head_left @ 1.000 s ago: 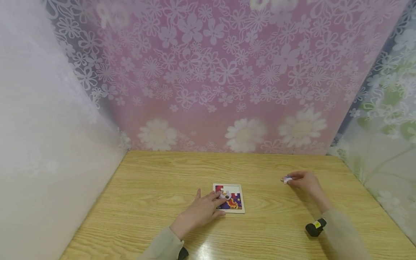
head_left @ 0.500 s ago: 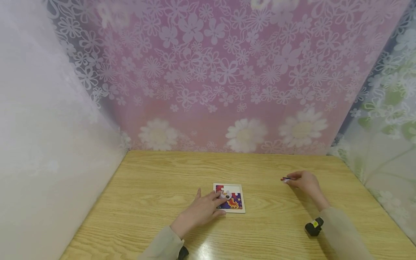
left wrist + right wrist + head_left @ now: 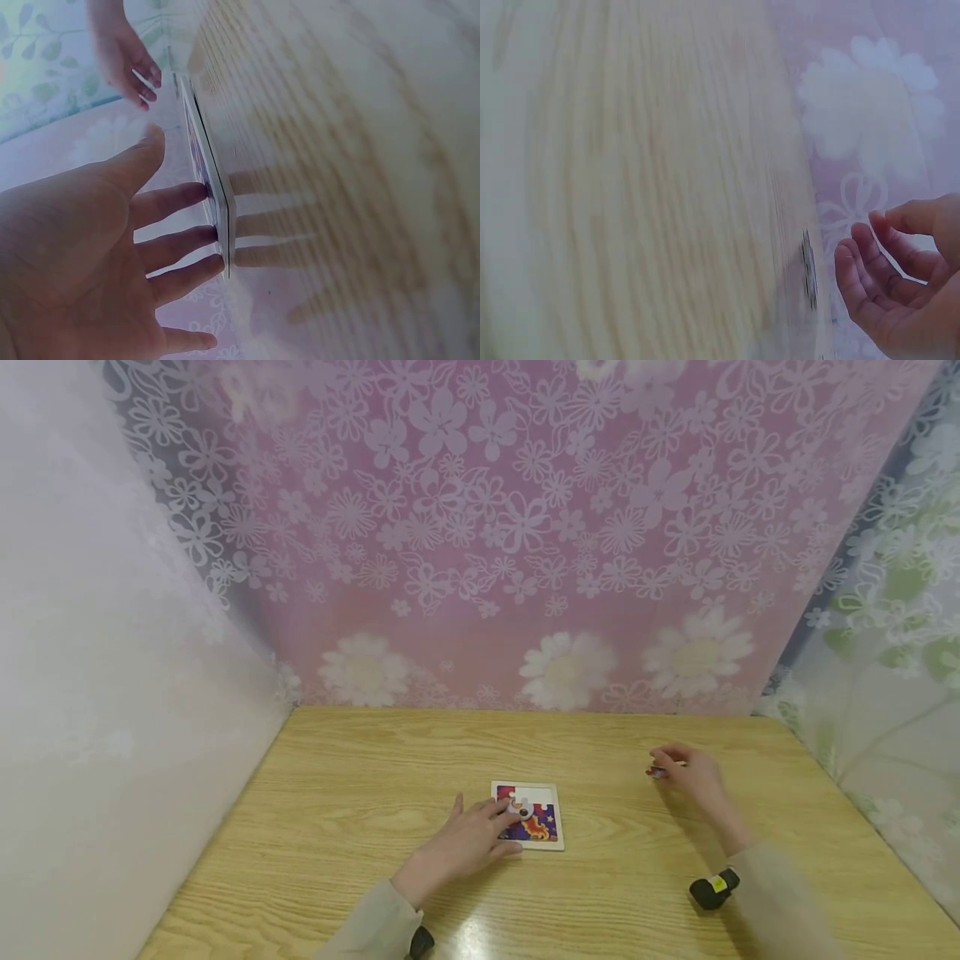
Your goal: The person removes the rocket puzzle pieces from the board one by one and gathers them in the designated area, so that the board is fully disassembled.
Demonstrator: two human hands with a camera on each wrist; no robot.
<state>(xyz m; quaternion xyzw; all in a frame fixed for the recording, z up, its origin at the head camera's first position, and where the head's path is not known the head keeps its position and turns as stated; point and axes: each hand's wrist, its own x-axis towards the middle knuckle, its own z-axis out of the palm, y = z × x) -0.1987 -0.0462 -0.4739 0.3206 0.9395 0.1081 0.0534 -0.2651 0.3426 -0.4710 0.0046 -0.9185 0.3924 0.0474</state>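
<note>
A small square jigsaw puzzle in a pale frame lies on the table in the head view. Purple, red and orange pieces fill part of it, while its upper right shows bare white. My left hand rests with straight, spread fingertips on the puzzle's left part, also visible along the puzzle's edge in the left wrist view. To the right, my right hand hovers over loose puzzle pieces, partly hidden by its fingers. In the right wrist view its bent fingers stand apart from the flat pieces.
The wood-grain table runs back to a pink flowered curtain. Pale sheets hang at the left and right sides. A black wrist device sits at the right sleeve.
My right hand has gone from pinching at a puzzle piece to hovering slightly higher and farther back, its fingers off the pieces. My left hand has stayed on the puzzle.
</note>
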